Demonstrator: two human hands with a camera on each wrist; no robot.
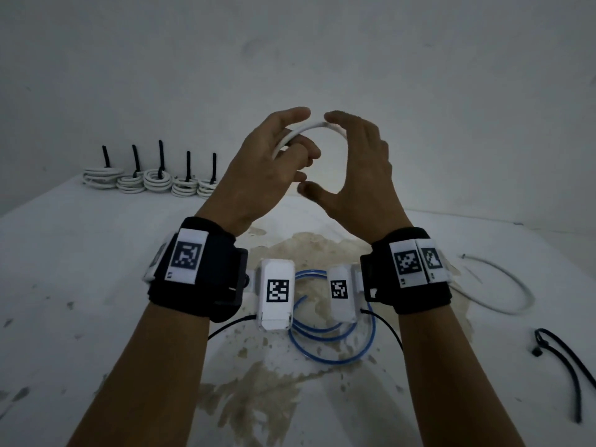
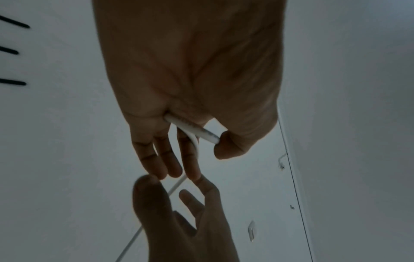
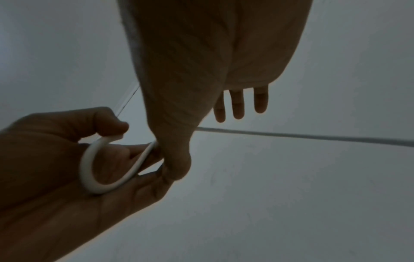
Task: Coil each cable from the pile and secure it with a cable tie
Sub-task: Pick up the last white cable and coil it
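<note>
My left hand [image 1: 258,175] curls thumb and fingers around one end of a white cable [image 1: 309,129], raised above the white table [image 1: 80,253], the cable bending into a tight U across my palm in the right wrist view; my right hand [image 1: 358,175] faces it with fingers relaxed and spread, thumb tip close to my left fingertips, and the arc of cable runs from my left grip over toward my right fingertips, though I cannot tell whether they touch it. The loop stands roughly upright between the two palms, its free length trailing away past my right hand, so by my judgement the right hand is the nearer one to draw the next turn round while the left keeps the end. Below my wrists a blue cable [image 1: 335,343] lies loosely curled on the stained tabletop; to the right lie another loose white cable [image 1: 503,285] and a black cable tie [image 1: 567,359]. At the far left five coiled white cables [image 1: 151,182] sit in a row, each with a black tie standing up, so much of the pile looks done
</note>
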